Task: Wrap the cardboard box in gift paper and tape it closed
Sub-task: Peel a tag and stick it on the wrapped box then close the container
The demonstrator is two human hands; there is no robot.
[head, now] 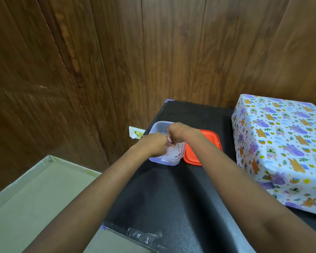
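The box (281, 148), fully covered in white gift paper printed with purple and orange animals, lies on the black table (171, 198) at the right. Both my hands reach into a clear plastic tub (160, 125) at the table's far left corner. My left hand (153, 144) and my right hand (178, 133) have curled fingers and together grip a scrap of patterned paper (173, 149) inside the tub. What the fingertips do is hidden.
An orange lid (208, 143) lies flat right beside the tub. Clear tape strips (144, 236) stick to the table's near edge. A wall socket (136, 133) sits on the wood-panelled wall behind. The floor (35, 198) is at the lower left.
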